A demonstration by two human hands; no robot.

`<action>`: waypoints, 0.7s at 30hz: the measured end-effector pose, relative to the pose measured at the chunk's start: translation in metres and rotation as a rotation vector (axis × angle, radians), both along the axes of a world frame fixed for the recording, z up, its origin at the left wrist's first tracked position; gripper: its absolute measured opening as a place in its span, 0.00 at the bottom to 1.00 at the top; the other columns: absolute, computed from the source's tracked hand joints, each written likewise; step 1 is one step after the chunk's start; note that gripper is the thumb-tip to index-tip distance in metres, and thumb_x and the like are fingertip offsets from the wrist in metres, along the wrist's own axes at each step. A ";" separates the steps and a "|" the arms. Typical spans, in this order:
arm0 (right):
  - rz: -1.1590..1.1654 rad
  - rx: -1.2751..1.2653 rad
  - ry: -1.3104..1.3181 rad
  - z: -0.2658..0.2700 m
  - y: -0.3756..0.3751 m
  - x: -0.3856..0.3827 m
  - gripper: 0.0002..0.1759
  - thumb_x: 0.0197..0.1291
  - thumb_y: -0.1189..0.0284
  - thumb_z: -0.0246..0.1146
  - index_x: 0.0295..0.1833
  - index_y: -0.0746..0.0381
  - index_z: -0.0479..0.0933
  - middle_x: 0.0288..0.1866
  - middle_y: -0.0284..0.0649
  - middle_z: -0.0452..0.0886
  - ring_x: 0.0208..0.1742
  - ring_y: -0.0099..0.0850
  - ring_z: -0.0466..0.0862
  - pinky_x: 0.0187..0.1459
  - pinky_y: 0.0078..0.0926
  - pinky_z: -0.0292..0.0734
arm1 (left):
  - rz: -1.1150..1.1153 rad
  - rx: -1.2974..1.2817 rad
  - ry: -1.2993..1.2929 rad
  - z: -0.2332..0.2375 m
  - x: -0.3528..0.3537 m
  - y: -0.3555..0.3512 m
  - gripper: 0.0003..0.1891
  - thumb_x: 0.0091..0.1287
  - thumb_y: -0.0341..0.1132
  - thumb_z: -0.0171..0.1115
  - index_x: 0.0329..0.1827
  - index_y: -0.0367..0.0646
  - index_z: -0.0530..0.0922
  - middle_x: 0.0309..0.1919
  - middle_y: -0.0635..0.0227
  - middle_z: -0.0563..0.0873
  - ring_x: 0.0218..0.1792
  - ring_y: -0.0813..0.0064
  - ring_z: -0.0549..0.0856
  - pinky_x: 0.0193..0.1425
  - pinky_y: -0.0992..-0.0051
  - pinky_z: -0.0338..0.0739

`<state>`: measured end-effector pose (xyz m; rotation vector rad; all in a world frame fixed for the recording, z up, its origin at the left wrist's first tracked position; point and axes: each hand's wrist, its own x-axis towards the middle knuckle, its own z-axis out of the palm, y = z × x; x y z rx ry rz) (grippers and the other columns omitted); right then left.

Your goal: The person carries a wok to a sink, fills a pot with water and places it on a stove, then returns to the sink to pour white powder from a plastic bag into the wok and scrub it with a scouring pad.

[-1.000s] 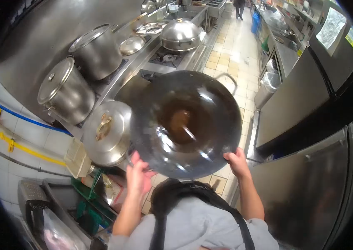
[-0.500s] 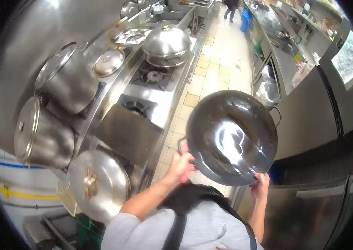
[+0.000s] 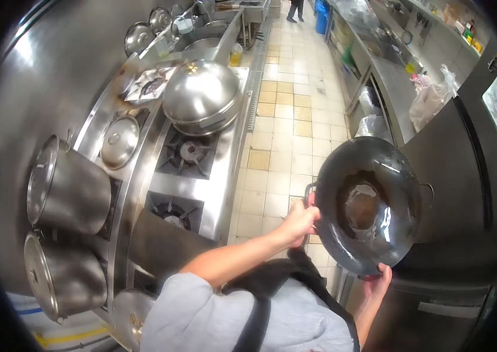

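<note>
Head view. Noted: dark wok (image 3: 369,205) held off the stove (image 3: 216,188), out on its aisle side above the tiled floor (image 3: 289,129), tilted with the bowl facing up toward the camera. Left hand (image 3: 298,222) at the wok edge nearest the stove, fingers wrapped shut around the loop handle there. Right hand (image 3: 377,277) at the rim farthest from the stove's burners, fingers curled over the bare edge, not on a handle. Second loop handle (image 3: 427,196) free on the side away from the stove. Brownish patch in the bowl's bottom, with glare across it.

Judged good practice for the carry: hold the rim level so nothing runs out, take the weight on the handle hand, steady lightly with the rim hand, stay wide of the stove edge and of the domed lid (image 3: 201,94) on it.

Hard to make out: whether the patch is liquid or staining. Right thumb and palm hidden beneath the wok. Lower stockpot (image 3: 63,276) on the stove's wall side and the steel cabinet (image 3: 448,170) opposite the stove both cut by the lens border.
</note>
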<state>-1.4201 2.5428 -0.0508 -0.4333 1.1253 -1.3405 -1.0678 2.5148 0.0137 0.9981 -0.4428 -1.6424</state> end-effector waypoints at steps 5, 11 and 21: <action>-0.022 0.043 -0.123 -0.027 -0.084 0.000 0.11 0.53 0.78 0.61 0.45 0.63 0.78 0.48 0.37 0.84 0.46 0.32 0.86 0.44 0.36 0.86 | -0.058 0.046 -0.064 -0.011 0.000 -0.102 0.29 0.59 0.22 0.46 0.68 0.43 0.74 0.47 0.66 0.85 0.41 0.71 0.86 0.40 0.66 0.86; 0.119 0.053 -0.177 -0.037 -0.255 0.055 0.07 0.55 0.78 0.60 0.40 0.61 0.78 0.36 0.36 0.82 0.32 0.30 0.83 0.27 0.27 0.77 | 0.165 0.078 -0.281 -0.035 0.035 -0.220 0.24 0.59 0.25 0.50 0.61 0.40 0.76 0.44 0.63 0.84 0.38 0.70 0.87 0.37 0.64 0.88; 0.496 -0.041 -0.119 -0.025 -0.465 0.190 0.05 0.60 0.75 0.61 0.42 0.61 0.75 0.33 0.36 0.81 0.27 0.29 0.80 0.24 0.27 0.74 | 0.497 0.077 -0.121 0.000 0.149 -0.308 0.28 0.59 0.22 0.45 0.65 0.41 0.76 0.51 0.62 0.85 0.48 0.66 0.86 0.50 0.51 0.85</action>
